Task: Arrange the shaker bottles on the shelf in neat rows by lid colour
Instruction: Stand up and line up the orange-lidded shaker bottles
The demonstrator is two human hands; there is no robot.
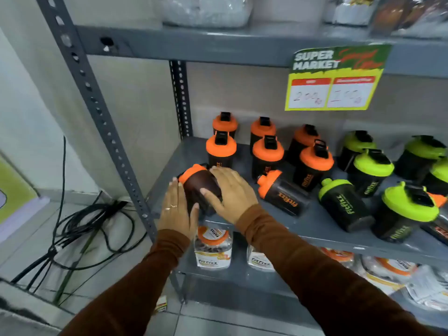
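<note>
Bottle (197, 187): dark body, orange lid, tipped on its side at the shelf (315, 226) near-left edge | my left hand (177, 209) and right hand (230, 192) both grasping it.

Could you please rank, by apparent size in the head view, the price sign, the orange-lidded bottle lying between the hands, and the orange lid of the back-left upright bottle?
1. Price sign, clearly the largest.
2. Orange-lidded bottle held between the left hand and right hand; partly covered, and nearness to the camera inflates it.
3. Back-left orange lid, smallest, though farthest away.

shop, supermarket price sign (335, 77), stocked metal shelving (242, 44)
</note>
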